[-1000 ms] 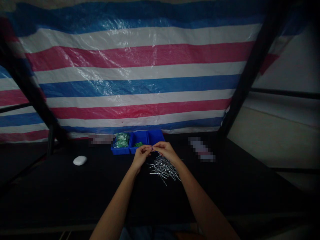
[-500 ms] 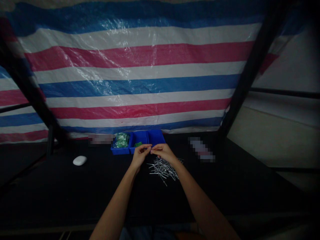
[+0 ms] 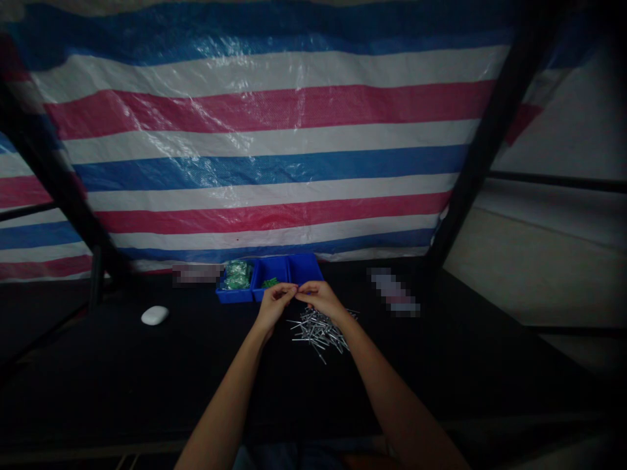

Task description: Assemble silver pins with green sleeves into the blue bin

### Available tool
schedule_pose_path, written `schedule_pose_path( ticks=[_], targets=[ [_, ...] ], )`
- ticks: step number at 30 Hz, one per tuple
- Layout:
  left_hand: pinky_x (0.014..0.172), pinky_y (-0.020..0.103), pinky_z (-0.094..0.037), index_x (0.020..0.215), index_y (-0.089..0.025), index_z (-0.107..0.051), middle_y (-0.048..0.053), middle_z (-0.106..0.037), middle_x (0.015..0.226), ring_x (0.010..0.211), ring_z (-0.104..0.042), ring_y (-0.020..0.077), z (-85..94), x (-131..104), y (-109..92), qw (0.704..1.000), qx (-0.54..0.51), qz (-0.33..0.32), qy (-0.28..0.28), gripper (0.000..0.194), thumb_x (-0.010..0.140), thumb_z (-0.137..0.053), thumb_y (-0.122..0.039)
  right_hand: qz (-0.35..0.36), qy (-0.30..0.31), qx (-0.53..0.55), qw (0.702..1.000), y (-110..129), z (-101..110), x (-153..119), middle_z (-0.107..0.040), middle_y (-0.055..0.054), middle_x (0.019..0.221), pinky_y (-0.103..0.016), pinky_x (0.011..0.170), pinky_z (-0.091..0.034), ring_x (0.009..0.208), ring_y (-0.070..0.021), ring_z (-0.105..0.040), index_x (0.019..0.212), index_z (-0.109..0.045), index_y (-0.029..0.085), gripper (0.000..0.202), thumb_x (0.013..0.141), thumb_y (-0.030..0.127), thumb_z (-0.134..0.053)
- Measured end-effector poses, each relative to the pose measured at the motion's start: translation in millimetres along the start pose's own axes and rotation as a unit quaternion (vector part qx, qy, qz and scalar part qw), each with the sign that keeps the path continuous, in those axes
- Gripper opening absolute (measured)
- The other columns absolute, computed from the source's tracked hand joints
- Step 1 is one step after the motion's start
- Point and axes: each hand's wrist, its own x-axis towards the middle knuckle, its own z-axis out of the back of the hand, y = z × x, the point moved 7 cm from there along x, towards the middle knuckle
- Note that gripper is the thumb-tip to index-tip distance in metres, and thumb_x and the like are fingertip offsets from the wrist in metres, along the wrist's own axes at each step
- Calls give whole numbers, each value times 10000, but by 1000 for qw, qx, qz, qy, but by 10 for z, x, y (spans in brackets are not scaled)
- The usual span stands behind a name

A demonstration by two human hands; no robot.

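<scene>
My left hand (image 3: 277, 301) and my right hand (image 3: 319, 297) meet fingertip to fingertip in front of the blue bins. Both are closed in a pinch; whatever sits between the fingers is too small to make out. Beneath and beside my right hand lies a loose pile of thin silvery metal pins (image 3: 321, 331), like rivets. Just behind my left hand, the middle blue bin (image 3: 274, 267) has a few small green pieces (image 3: 269, 282) in it. The left blue bin (image 3: 235, 297) holds a clear plastic bag of green pieces (image 3: 238, 274).
A third blue bin (image 3: 304, 266) stands at the right of the row. On the black table (image 3: 206, 365) a white rounded object (image 3: 155, 315) lies to the left. Blurred-out items lie at back left and right. Striped plastic sheeting (image 3: 274, 156) hangs behind, between dark posts.
The view has shifted very slightly. Both hands stay together in the same place, with hardly any visible finger movement.
</scene>
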Motion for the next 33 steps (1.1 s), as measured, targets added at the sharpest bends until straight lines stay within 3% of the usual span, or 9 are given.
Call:
schedule_pose_path(
  ticks=[9,14,21,33],
  targets=[
    [480,178,-286,672,-128,-562,-26,-503,553,497,-402,54,-40,-4,-4,1000,-12,-3,-1,299,613,-659,-404,-26,-37,7,999,-12,77,2,-648,-43,716,-165,321,-298,378,-56,-441,823,-656,148,262,606,293,-634],
    [498,194,-294,664,-122,-595,-5,-544,592,524,-430,70,-53,-10,44,1000,11,14,12,308,618,-646,-423,-33,-56,24,998,-86,143,36,-661,-50,749,-173,331,-306,386,-62,-455,854,-654,158,269,627,293,-606],
    [530,204,-318,733,-114,-644,21,-583,652,557,-452,83,-97,-28,95,998,25,40,41,292,643,-633,-392,-18,-73,57,996,-19,192,33,-672,-68,838,-191,357,-317,401,-65,-450,881,-640,158,303,629,323,-612],
    [529,192,-329,782,-109,-622,19,-569,665,571,-463,81,-81,-7,95,998,25,33,46,286,665,-619,-370,-16,-105,59,993,41,232,2,-645,-40,710,-179,372,-326,411,-61,-452,834,-633,144,328,583,352,-672]
  ],
)
